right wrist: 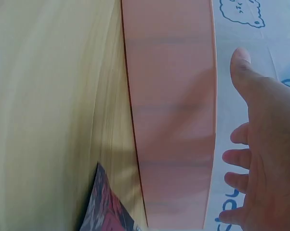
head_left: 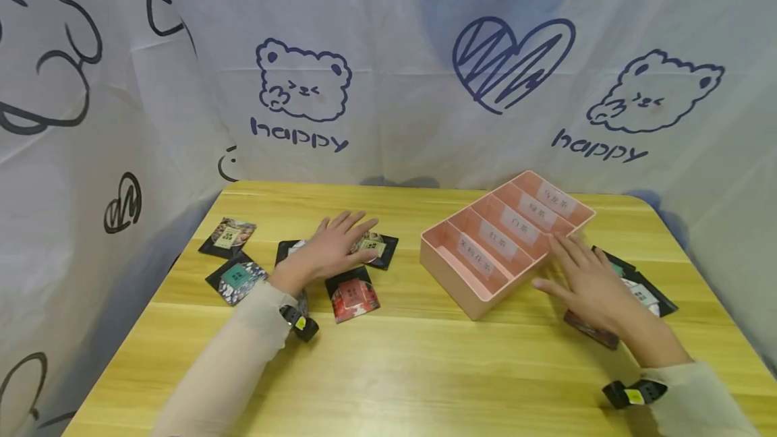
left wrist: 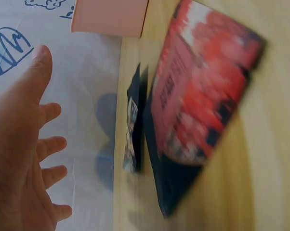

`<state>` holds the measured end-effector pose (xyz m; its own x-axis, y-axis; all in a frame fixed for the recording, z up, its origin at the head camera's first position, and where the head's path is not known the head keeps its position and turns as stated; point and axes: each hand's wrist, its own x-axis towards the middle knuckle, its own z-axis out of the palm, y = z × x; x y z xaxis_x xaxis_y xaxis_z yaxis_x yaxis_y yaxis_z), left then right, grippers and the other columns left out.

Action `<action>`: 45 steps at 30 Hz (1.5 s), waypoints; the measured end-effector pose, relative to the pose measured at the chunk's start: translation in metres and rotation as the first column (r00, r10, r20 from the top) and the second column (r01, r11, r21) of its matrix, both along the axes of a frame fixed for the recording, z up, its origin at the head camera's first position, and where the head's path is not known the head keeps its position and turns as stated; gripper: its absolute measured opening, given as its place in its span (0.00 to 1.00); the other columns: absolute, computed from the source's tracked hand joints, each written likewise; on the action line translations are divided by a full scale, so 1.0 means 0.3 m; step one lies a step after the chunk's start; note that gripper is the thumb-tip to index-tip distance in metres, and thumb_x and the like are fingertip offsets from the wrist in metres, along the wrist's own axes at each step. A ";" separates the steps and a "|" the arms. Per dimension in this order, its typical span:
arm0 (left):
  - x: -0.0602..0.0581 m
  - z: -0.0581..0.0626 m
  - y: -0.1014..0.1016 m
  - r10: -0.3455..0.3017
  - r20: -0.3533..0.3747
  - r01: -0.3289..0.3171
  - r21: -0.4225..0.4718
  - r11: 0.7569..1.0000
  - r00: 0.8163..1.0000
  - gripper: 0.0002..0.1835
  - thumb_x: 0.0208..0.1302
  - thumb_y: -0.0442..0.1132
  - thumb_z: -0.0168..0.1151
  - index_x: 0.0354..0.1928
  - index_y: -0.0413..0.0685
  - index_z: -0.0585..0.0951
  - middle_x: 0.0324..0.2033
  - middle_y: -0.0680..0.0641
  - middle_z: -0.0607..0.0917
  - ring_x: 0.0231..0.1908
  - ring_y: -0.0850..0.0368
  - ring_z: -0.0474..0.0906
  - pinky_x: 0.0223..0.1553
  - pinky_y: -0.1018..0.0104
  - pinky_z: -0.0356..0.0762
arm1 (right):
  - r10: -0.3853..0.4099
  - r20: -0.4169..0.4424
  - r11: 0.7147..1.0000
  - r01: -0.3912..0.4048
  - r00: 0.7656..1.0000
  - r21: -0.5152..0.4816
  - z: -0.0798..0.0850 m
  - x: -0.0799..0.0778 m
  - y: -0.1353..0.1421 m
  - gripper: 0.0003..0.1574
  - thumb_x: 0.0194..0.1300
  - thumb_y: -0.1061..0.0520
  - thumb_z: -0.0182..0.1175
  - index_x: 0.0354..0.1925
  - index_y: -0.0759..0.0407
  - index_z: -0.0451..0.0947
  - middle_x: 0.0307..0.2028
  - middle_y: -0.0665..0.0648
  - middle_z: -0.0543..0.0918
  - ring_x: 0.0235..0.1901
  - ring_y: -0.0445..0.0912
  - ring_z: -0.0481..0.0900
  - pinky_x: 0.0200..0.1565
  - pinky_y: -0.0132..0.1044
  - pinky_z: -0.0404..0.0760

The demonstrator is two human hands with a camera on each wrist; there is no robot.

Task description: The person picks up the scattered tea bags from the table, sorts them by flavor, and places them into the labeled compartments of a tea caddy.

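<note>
On the pink compartment box [head_left: 446, 278], labels [head_left: 498, 240] read 红茶 and 茉莉花茶; the cloth [head_left: 394, 120] says "happy". Your left hand [head_left: 330, 248], fingers apart, is above the table, near the red-printed sachet [head_left: 353, 295]; your right hand [head_left: 585, 282], fingers also apart, is near the box's right rim.

The right hand [right wrist: 272, 154], fingers apart, is near a pink box [right wrist: 171, 86] beside a dark, red-printed packet [right wrist: 105, 207] on a wood-grain tabletop [right wrist: 48, 96].

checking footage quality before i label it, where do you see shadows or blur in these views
Head: a faint shadow on the table beside the left sleeve; left wrist: the red packet looks blurred, its edges soft; right wrist: shadow darkens the pink box's side.
</note>
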<state>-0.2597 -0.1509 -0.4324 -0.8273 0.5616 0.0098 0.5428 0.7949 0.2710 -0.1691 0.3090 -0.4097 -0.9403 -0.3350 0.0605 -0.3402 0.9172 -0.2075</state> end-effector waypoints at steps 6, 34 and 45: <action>-0.039 0.015 0.067 -0.039 -0.010 0.040 0.005 0.999 0.999 0.40 0.69 0.70 0.40 0.77 0.62 0.53 0.75 0.45 0.53 0.74 0.41 0.45 0.70 0.36 0.42 | 0.020 -0.032 1.000 -0.019 0.999 0.013 -0.001 -0.012 -0.033 0.55 0.71 0.32 0.49 0.75 0.68 0.46 0.73 0.72 0.51 0.71 0.68 0.46 0.67 0.69 0.39; -0.121 0.019 0.372 -0.244 0.015 0.242 0.057 0.968 0.970 0.37 0.73 0.65 0.40 0.77 0.58 0.54 0.76 0.48 0.52 0.74 0.50 0.46 0.73 0.54 0.45 | 0.163 -0.123 0.986 -0.156 0.979 0.063 -0.054 0.006 -0.121 0.53 0.69 0.34 0.54 0.73 0.71 0.55 0.70 0.71 0.58 0.70 0.66 0.52 0.70 0.61 0.47; -0.118 0.015 0.411 -0.314 -0.004 0.314 -0.018 0.949 0.949 0.35 0.75 0.63 0.38 0.77 0.58 0.53 0.76 0.54 0.51 0.74 0.48 0.45 0.73 0.53 0.45 | 0.195 -0.169 0.980 -0.187 0.966 0.065 -0.072 0.030 -0.130 0.52 0.70 0.35 0.54 0.72 0.71 0.55 0.71 0.72 0.57 0.69 0.66 0.55 0.70 0.58 0.50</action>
<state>-0.2951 -0.0275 -0.4280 -0.6089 0.7933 0.0033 0.7676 0.5881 0.2548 -0.1602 0.2701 -0.4313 -0.8350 -0.5140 0.1962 -0.5369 0.8391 -0.0868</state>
